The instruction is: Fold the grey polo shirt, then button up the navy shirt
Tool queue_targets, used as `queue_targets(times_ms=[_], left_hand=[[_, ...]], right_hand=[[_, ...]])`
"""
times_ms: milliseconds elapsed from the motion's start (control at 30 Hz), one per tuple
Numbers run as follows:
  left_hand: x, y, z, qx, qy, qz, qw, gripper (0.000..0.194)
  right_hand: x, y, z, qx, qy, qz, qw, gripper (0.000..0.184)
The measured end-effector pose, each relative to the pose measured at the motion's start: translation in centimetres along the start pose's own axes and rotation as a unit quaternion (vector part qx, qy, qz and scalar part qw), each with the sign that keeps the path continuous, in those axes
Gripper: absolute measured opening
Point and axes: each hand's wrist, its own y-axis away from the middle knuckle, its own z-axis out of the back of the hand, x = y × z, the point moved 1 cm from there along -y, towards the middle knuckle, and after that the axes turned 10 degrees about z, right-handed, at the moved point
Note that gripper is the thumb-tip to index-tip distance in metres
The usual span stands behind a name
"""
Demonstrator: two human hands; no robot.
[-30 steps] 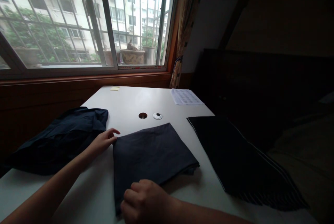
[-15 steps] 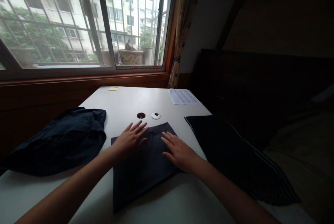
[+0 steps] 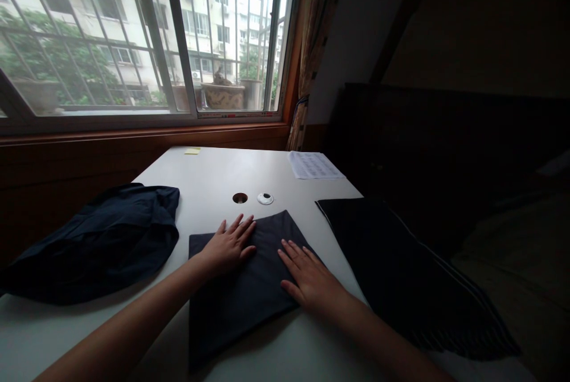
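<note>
A dark navy piece of folded cloth [image 3: 240, 299] lies flat on the white table [image 3: 214, 174] in front of me; its exact kind does not show. On its upper left part rests my left hand [image 3: 229, 245], palm down with the fingers spread. My right hand [image 3: 309, 275] lies flat across its right side, fingers stretched out, the thumb pointing inward. Neither hand grips anything. Parts of the cloth's top and right edges are covered by the hands.
Left on the table is a crumpled dark blue cloth [image 3: 102, 239]. A black fringed cloth [image 3: 401, 269] hangs over the right side. Toward the window are a cable hole [image 3: 240, 198], its white cover [image 3: 265, 198], printed paper [image 3: 314, 165] and a yellow sticky note [image 3: 192, 151].
Both hands have come down a little nearer to me on the folded cloth. My right hand has slid toward its right edge. The other cloths stay in place.
</note>
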Motion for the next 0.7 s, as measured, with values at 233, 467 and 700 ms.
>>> queue_targets(times_ms=[233, 467, 700], left_hand=[[-2.9, 1.4, 1.1, -0.033, 0.004, -0.082, 0.996, 0.061], [-2.0, 3.5, 1.1, -0.018, 0.017, -0.057, 0.998, 0.066], [2.0, 5.6, 1.4, -0.001, 0.010, 0.014, 1.000, 0.069]], right_hand=[[0.1, -0.1, 0.1, 0.019, 0.003, -0.011, 1.000, 0.066], [0.0, 0.1, -0.2, 0.016, 0.005, -0.012, 1.000, 0.065], [-0.1, 0.3, -0.3, 0.010, 0.005, -0.010, 1.000, 0.066]])
